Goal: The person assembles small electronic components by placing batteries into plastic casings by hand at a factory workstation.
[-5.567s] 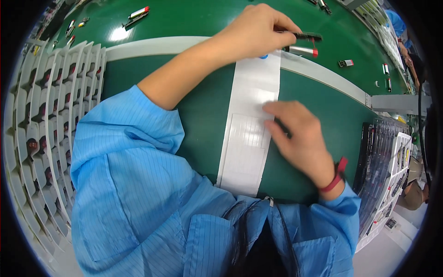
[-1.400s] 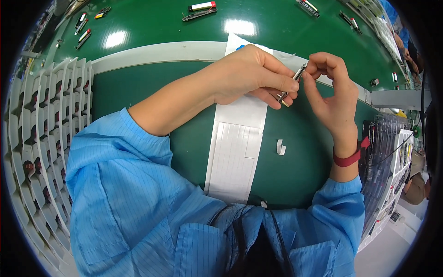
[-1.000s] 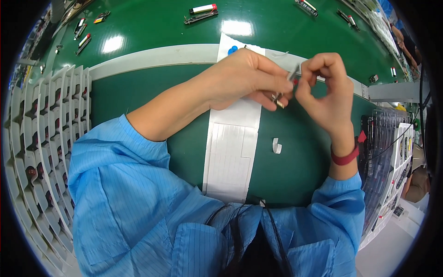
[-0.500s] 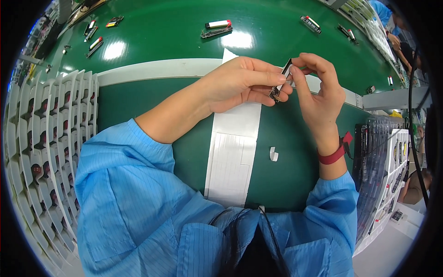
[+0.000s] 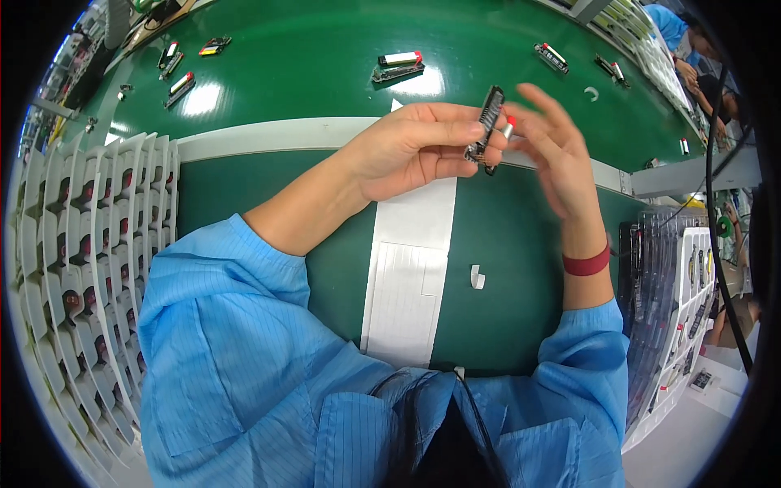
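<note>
Head view shows the left hand pinching a narrow dark circuit board between thumb and fingers, tilted upward above the upper part of a long white sheet. A small silver cylinder with a red end sits just beside the board, on its right; whether the two are joined is hidden. The right hand is blurred, its fingers partly spread close to the cylinder; whether it grips or merely touches it, I cannot tell.

For good handling, the pinch is best kept light and near the board's edges, since small parts on its face would likely suffer under a hard thumb. The cylinder should be supported while the board turns, so that any lead between them is not tugged. Working low over the bench would soften a drop. A curled white scrap lies right of the sheet; sleeves should avoid dragging it.
</note>
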### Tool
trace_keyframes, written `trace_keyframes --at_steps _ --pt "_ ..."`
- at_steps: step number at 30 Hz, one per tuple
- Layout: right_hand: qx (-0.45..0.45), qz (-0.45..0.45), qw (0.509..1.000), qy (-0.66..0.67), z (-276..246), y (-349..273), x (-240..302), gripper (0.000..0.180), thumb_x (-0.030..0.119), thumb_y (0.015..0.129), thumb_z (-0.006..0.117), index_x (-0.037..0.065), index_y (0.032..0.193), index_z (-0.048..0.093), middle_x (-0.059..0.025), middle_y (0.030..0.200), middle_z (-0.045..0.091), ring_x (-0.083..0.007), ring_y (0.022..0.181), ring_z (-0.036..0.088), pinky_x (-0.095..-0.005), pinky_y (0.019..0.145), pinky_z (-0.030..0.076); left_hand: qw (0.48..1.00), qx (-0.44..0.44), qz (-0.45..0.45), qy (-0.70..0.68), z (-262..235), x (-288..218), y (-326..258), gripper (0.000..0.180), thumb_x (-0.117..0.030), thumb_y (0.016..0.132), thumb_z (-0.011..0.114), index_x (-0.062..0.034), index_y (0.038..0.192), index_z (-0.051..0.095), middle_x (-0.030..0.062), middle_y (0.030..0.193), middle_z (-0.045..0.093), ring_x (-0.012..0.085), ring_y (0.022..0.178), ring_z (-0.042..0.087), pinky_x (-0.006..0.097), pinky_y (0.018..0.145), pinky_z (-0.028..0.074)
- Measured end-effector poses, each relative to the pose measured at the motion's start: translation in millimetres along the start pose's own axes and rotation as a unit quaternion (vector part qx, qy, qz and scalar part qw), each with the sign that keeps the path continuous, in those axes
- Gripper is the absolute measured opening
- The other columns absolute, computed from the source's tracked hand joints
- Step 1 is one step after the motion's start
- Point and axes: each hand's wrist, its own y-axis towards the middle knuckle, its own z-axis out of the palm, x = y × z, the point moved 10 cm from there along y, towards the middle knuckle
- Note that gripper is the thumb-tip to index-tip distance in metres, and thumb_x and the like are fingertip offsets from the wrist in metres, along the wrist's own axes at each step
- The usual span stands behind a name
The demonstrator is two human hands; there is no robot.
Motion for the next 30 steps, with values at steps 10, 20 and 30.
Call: trace_keyframes --at_steps 10,20,30 --pt "0.003 -0.070 0.997 -0.013 12.7 -13.5 14.9 0.040 0.005 0.083 0.058 -0.002 0.121 0.048 -0.0111 0.104 0.061 -0.0127 0.087 0.059 -0.0218 0.073 0.045 0.996 -0.079 -0.009 0.039 -28.1 6.5 5.2 0.034 -0.013 0.087 0.053 0.0017 0.117 0.049 0.0069 0.097 0.061 0.0114 0.087 0.060 0.021 0.074 0.052" --pt "0.011 -0.033 0.999 -0.003 12.2 -14.9 6.8 0.033 0.006 0.077 0.067 0.000 0.105 0.051 -0.0080 0.086 0.063 -0.0116 0.079 0.061 -0.0214 0.066 0.047 0.992 -0.095 -0.006 0.084 -16.0 15.4 1.6 0.033 -0.012 0.085 0.056 -0.0005 0.116 0.052 0.0086 0.100 0.061 0.0139 0.090 0.060 0.024 0.076 0.051" --pt "-0.073 -0.058 0.992 -0.086 11.6 -19.7 24.3 0.031 0.005 0.073 0.070 -0.002 0.097 0.051 -0.0093 0.077 0.061 -0.0122 0.068 0.061 -0.0213 0.061 0.051 0.975 -0.130 0.025 0.175 -10.5 10.9 -1.0 0.034 -0.009 0.082 0.060 -0.0015 0.115 0.054 0.0093 0.094 0.063 0.0131 0.083 0.062 0.025 0.074 0.052"
